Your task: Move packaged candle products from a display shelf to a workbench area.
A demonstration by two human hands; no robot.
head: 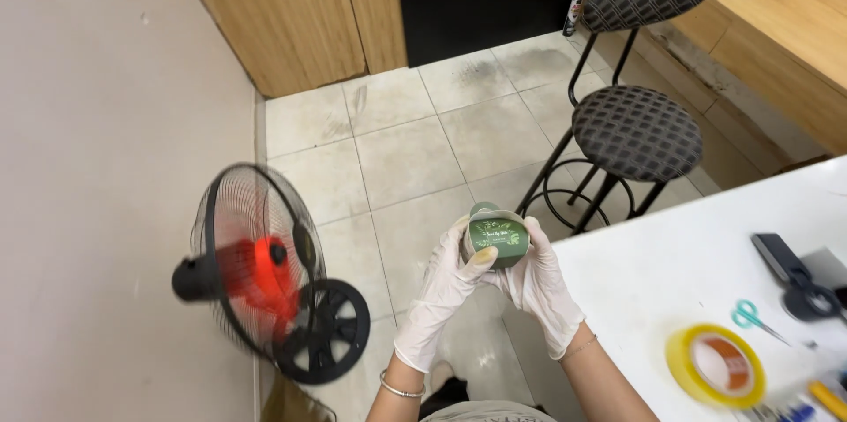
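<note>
Green round lidded jar (497, 236), small, with a pale printed label: held over the tiled floor (397, 149), just left of the white table (653, 281). Left hand (450, 285), white-gloved, curls round its near side, thumb on the label; right hand (534, 281), gloved, cups its right side. Lid appears seated; nothing opened as yet. Table, right: yellow tape roll (716, 365), teal-handled scissors (752, 316). Floor: black fan with red blades (260, 272), near left; two black stools (637, 131), far right.
</note>
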